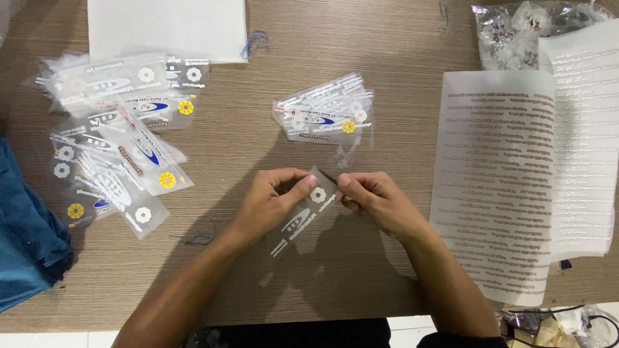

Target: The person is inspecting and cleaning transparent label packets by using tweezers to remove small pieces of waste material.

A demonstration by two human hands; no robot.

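Observation:
Above the middle of the wooden table (361, 277), my left hand (271, 201) and my right hand (377, 200) together pinch the top edge of one small clear plastic film piece (303, 219). White lettering and a white flower mark are printed on it. It hangs tilted down toward me. Just beyond my hands lies a small stack of similar film pieces (325, 109), with blue, white and yellow flower marks.
A big loose heap of the same film pieces (119, 135) covers the left side. White paper (167, 29) lies at the far edge. Blue cloth (26, 232) sits at the left. Large translucent printed sheets (509, 180) lie at the right, behind them a bag of small white parts (509, 32).

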